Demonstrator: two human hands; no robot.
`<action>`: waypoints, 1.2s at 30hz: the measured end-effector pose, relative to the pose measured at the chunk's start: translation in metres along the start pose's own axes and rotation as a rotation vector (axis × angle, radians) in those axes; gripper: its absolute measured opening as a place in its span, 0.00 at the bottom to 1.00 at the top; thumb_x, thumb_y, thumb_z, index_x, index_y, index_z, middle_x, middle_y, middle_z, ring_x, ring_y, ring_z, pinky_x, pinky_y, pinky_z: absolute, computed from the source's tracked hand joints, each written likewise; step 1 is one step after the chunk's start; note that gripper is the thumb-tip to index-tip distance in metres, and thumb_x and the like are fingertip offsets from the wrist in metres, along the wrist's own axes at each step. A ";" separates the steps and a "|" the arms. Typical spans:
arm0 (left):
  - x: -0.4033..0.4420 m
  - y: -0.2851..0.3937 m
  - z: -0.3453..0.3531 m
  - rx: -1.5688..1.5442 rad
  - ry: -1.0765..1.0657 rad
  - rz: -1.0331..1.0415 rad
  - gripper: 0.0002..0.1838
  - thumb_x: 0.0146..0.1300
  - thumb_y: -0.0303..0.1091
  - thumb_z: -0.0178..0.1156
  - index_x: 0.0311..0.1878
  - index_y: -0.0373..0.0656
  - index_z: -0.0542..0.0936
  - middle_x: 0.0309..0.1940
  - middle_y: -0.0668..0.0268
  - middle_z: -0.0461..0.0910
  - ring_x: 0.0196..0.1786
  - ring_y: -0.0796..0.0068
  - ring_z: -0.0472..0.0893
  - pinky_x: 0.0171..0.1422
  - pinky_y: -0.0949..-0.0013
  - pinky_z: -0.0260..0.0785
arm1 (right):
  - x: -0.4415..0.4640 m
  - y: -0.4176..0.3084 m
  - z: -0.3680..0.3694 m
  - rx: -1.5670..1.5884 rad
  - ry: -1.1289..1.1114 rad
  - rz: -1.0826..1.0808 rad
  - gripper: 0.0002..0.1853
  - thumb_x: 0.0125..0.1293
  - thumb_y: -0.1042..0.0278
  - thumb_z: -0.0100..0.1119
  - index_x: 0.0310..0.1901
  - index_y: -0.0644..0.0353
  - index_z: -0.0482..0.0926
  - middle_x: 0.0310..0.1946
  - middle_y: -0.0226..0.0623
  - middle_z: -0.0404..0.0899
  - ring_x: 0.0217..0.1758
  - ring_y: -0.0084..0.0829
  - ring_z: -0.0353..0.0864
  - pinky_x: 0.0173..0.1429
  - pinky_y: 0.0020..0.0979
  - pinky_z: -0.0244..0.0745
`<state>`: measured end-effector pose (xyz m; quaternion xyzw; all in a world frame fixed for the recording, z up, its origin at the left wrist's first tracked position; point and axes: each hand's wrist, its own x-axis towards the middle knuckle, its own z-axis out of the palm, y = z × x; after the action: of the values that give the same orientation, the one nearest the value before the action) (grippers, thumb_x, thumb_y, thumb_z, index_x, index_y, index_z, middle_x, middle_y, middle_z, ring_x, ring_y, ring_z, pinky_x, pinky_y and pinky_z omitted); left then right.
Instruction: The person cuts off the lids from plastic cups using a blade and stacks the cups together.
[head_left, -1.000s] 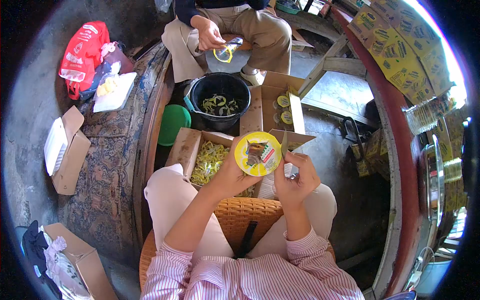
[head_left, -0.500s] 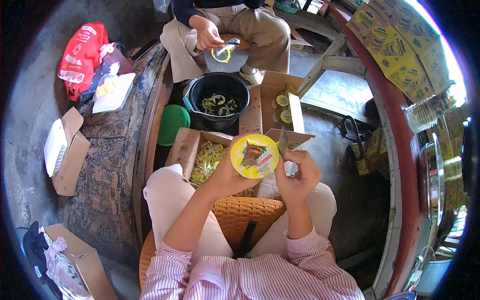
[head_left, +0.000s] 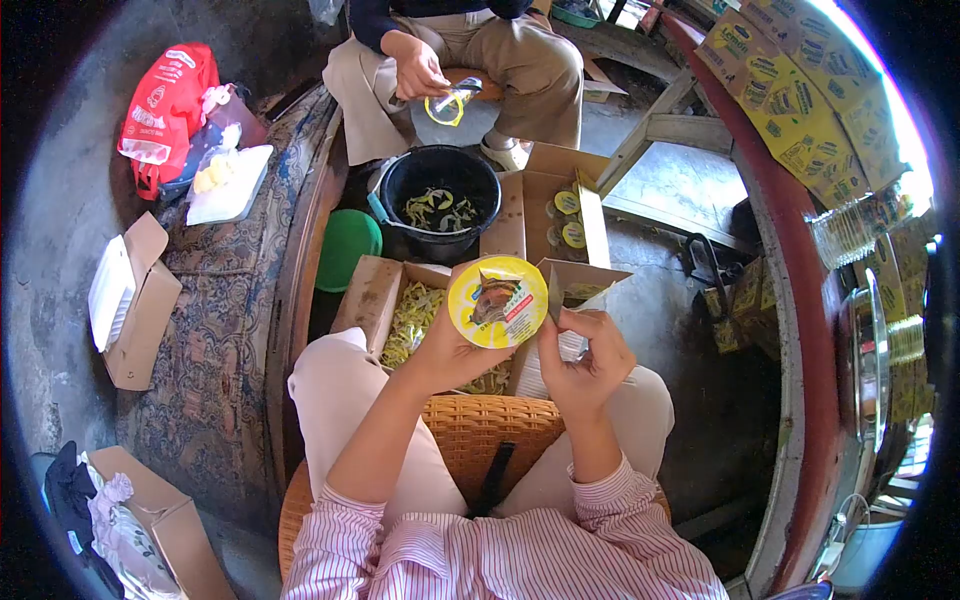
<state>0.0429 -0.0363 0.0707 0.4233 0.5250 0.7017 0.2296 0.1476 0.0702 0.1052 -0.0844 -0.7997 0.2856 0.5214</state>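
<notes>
My left hand (head_left: 442, 352) is wrapped around a cup with a round yellow printed lid (head_left: 497, 302), tilted so the lid faces me. The cup's sides are mostly hidden by the lid and my fingers. At the lid's right edge, my right hand (head_left: 588, 362) pinches a thin dark knife blade (head_left: 551, 296); its handle is hidden in my fingers. Below my hands, an open cardboard box (head_left: 372, 290) holds a heap of yellow strips (head_left: 415, 318). A taller cardboard box (head_left: 595, 225) beyond it contains several yellow-lidded cups (head_left: 570, 218).
A black bucket (head_left: 440, 240) with peeled lid scraps stands ahead, beside a green lid (head_left: 348, 250). Opposite sits another person, whose hand (head_left: 420, 72) holds a clear cup with a yellow rim. A wooden frame (head_left: 690, 130) is at right, a patterned couch (head_left: 205, 390) at left.
The lidded cup and both my hands have shifted slightly left and up. The lid has turned a little, and the blade stays beside its right edge.
</notes>
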 end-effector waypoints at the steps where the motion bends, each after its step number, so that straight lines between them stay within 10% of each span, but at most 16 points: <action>1: 0.001 0.003 0.001 -0.005 0.007 -0.024 0.37 0.45 0.25 0.65 0.59 0.39 0.58 0.53 0.62 0.66 0.56 0.72 0.68 0.60 0.68 0.61 | -0.001 0.001 0.000 -0.008 0.005 0.005 0.10 0.43 0.86 0.63 0.29 0.66 0.77 0.23 0.42 0.78 0.24 0.32 0.78 0.30 0.25 0.73; 36: 0.001 -0.002 0.000 0.097 -0.041 -0.052 0.38 0.41 0.30 0.70 0.57 0.40 0.62 0.50 0.63 0.68 0.53 0.73 0.70 0.58 0.70 0.63 | -0.002 0.008 -0.002 -0.021 -0.026 0.024 0.10 0.43 0.85 0.62 0.29 0.66 0.76 0.24 0.43 0.78 0.26 0.32 0.80 0.32 0.25 0.74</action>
<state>0.0423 -0.0343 0.0690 0.4344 0.5643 0.6607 0.2376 0.1493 0.0767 0.1001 -0.0957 -0.8083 0.2848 0.5064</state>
